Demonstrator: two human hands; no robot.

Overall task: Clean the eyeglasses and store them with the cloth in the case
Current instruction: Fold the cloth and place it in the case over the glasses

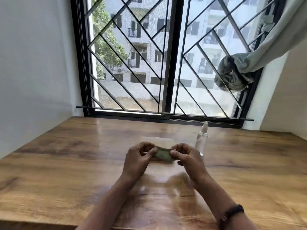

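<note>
A small olive-green cloth (163, 154) is stretched between my two hands just above the middle of the wooden table (66, 163). My left hand (138, 159) pinches its left edge with thumb and fingers. The right edge is pinched by my right hand (187, 157). A thin metallic line shows along the cloth's top edge; I cannot tell if it is the eyeglasses. A pale, see-through rectangular shape (166, 141), possibly the case, lies on the table just behind my hands, blurred.
A clear spray bottle (201, 141) stands upright just right of my right hand. A barred window (166, 63) runs along the table's far edge, with a knotted grey curtain (232, 75) at the upper right. White walls close both sides.
</note>
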